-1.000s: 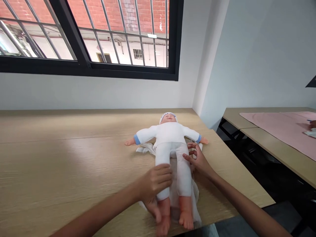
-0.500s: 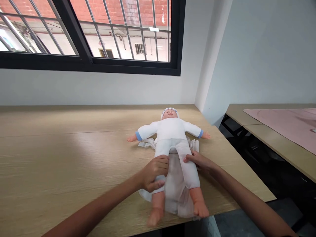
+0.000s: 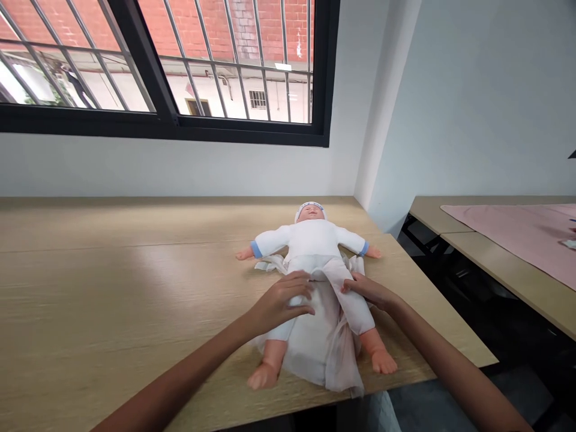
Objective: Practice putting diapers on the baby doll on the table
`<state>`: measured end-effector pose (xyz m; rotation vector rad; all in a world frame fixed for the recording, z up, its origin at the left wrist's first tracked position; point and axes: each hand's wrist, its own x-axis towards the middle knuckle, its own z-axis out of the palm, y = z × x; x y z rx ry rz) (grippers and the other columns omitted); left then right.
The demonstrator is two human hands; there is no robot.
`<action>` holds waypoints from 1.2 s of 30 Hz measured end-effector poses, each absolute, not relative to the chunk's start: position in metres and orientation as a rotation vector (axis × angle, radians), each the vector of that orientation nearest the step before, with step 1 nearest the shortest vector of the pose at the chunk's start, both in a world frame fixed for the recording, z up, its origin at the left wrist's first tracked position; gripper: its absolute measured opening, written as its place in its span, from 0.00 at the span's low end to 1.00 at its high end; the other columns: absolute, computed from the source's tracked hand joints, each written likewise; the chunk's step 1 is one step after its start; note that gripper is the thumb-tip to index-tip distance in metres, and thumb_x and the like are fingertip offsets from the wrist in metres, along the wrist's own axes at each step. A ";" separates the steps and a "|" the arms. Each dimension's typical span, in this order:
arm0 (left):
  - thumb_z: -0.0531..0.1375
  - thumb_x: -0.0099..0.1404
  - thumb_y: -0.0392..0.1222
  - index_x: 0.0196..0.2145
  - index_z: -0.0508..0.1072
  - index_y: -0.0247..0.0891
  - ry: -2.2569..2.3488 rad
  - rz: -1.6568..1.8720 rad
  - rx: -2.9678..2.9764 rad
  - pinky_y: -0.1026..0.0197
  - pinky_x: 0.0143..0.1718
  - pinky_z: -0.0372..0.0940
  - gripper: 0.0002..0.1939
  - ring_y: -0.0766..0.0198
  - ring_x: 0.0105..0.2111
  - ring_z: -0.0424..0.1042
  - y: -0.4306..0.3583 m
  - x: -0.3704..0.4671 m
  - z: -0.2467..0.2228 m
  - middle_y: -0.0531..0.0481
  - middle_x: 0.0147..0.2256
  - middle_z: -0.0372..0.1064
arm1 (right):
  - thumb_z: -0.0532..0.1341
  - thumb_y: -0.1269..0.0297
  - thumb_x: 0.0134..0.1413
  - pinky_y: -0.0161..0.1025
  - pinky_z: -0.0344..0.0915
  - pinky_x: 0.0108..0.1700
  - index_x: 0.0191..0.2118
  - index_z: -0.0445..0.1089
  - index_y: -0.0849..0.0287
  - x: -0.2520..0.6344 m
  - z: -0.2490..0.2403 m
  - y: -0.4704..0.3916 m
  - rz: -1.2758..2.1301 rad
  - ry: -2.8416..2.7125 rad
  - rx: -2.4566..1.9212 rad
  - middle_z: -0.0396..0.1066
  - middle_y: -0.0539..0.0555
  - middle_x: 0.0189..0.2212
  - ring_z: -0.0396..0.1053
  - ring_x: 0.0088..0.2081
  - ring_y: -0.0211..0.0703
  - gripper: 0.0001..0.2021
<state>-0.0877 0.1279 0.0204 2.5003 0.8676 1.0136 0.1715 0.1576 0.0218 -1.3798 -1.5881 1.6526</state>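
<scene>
A baby doll [image 3: 312, 240] in a white suit with blue cuffs and a white cap lies on its back, arms out and legs spread. Under its hips and between its legs is a thin whitish cloth [image 3: 315, 336], whose lower end reaches the table's front edge. My left hand [image 3: 288, 300] is over the doll's leg on the left, fingers curved and thumb apart, with nothing gripped. Fingers of my right hand [image 3: 366, 290] are wrapped round the outer side of the doll's other thigh.
The wooden table [image 3: 112, 300] runs along a wall under a barred window [image 3: 234, 129]. At the right, past a gap, stands another table [image 3: 495, 252] with a pink cloth [image 3: 531, 231] on it.
The doll's legs are spread wider, both feet having moved outward. My left hand has let go of the leg and risen slightly. More of the cloth shows between the legs.
</scene>
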 end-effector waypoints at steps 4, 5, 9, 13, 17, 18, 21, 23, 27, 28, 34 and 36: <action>0.65 0.59 0.44 0.49 0.69 0.46 1.238 1.185 2.217 0.42 0.62 0.54 0.20 0.49 0.63 0.54 0.124 -0.086 0.012 0.44 0.59 0.59 | 0.65 0.54 0.41 0.43 0.66 0.39 0.45 0.72 0.61 0.171 0.020 0.158 1.661 -1.597 -1.385 0.71 0.59 0.36 0.69 0.42 0.56 0.24; 0.66 0.57 0.44 0.52 0.66 0.45 1.293 1.233 2.078 0.42 0.62 0.55 0.25 0.49 0.63 0.54 0.123 -0.084 0.008 0.43 0.60 0.56 | 0.65 0.54 0.41 0.43 0.66 0.40 0.46 0.72 0.61 0.171 0.020 0.158 1.666 -1.599 -1.384 0.71 0.60 0.36 0.69 0.42 0.56 0.24; 0.67 0.51 0.46 0.56 0.54 0.43 1.346 1.231 1.577 0.45 0.55 0.63 0.38 0.49 0.57 0.62 0.123 -0.080 -0.004 0.39 0.58 0.56 | 0.65 0.53 0.41 0.43 0.66 0.40 0.47 0.72 0.60 0.172 0.021 0.158 1.672 -1.620 -1.378 0.71 0.59 0.35 0.69 0.42 0.55 0.25; 0.67 0.51 0.47 0.55 0.52 0.43 1.320 1.179 1.492 0.45 0.55 0.64 0.38 0.49 0.57 0.63 0.129 -0.083 -0.011 0.39 0.57 0.57 | 0.65 0.56 0.42 0.41 0.65 0.38 0.44 0.72 0.60 0.172 0.024 0.156 1.663 -1.606 -1.343 0.71 0.57 0.35 0.69 0.41 0.53 0.21; 0.64 0.56 0.48 0.56 0.48 0.43 1.256 1.152 1.638 0.47 0.49 0.67 0.37 0.46 0.55 0.66 0.133 -0.088 -0.016 0.39 0.54 0.60 | 0.64 0.61 0.42 0.40 0.64 0.39 0.42 0.71 0.61 0.171 0.028 0.154 1.655 -1.562 -1.341 0.71 0.57 0.36 0.69 0.41 0.51 0.18; 0.64 0.56 0.48 0.56 0.48 0.43 1.258 1.149 1.676 0.47 0.49 0.68 0.37 0.45 0.54 0.67 0.134 -0.088 -0.016 0.39 0.54 0.61 | 0.64 0.61 0.42 0.40 0.64 0.39 0.42 0.71 0.61 0.171 0.029 0.154 1.658 -1.553 -1.350 0.71 0.57 0.37 0.69 0.41 0.51 0.18; 0.64 0.55 0.48 0.55 0.51 0.43 1.308 1.121 1.651 0.46 0.48 0.68 0.36 0.46 0.53 0.68 0.132 -0.088 -0.009 0.40 0.52 0.62 | 0.65 0.61 0.41 0.41 0.64 0.39 0.41 0.72 0.61 0.172 0.031 0.155 1.650 -1.534 -1.367 0.72 0.57 0.36 0.69 0.41 0.52 0.18; 0.66 0.53 0.48 0.54 0.53 0.41 1.341 1.095 1.605 0.46 0.46 0.69 0.36 0.47 0.51 0.69 0.131 -0.090 -0.003 0.39 0.50 0.64 | 0.65 0.60 0.41 0.41 0.65 0.40 0.41 0.72 0.61 0.172 0.031 0.155 1.657 -1.540 -1.352 0.72 0.58 0.37 0.70 0.41 0.52 0.18; 0.67 0.53 0.49 0.54 0.57 0.42 1.188 1.104 1.789 0.52 0.40 0.71 0.35 0.48 0.43 0.73 0.136 -0.099 -0.001 0.40 0.44 0.69 | 0.64 0.61 0.43 0.41 0.65 0.40 0.43 0.72 0.62 0.174 0.033 0.155 1.678 -1.580 -1.317 0.72 0.59 0.39 0.70 0.42 0.52 0.18; 0.66 0.53 0.50 0.55 0.58 0.43 1.129 1.103 1.848 0.53 0.38 0.71 0.35 0.49 0.40 0.74 0.137 -0.101 -0.002 0.41 0.42 0.70 | 0.64 0.61 0.43 0.41 0.65 0.40 0.43 0.72 0.62 0.174 0.034 0.154 1.672 -1.583 -1.315 0.72 0.59 0.39 0.70 0.42 0.52 0.18; 0.61 0.60 0.54 0.57 0.56 0.44 1.013 1.084 2.028 0.59 0.31 0.72 0.31 0.52 0.38 0.77 0.141 -0.105 -0.005 0.41 0.44 0.73 | 0.66 0.60 0.41 0.41 0.66 0.41 0.41 0.74 0.60 0.173 0.037 0.153 1.626 -1.557 -1.361 0.73 0.59 0.38 0.70 0.43 0.53 0.18; 0.59 0.62 0.55 0.58 0.55 0.42 1.012 1.062 2.043 0.59 0.30 0.72 0.31 0.52 0.38 0.77 0.139 -0.104 -0.004 0.40 0.44 0.73 | 0.66 0.60 0.42 0.41 0.66 0.42 0.41 0.74 0.60 0.173 0.037 0.153 1.620 -1.564 -1.353 0.73 0.58 0.39 0.70 0.44 0.53 0.17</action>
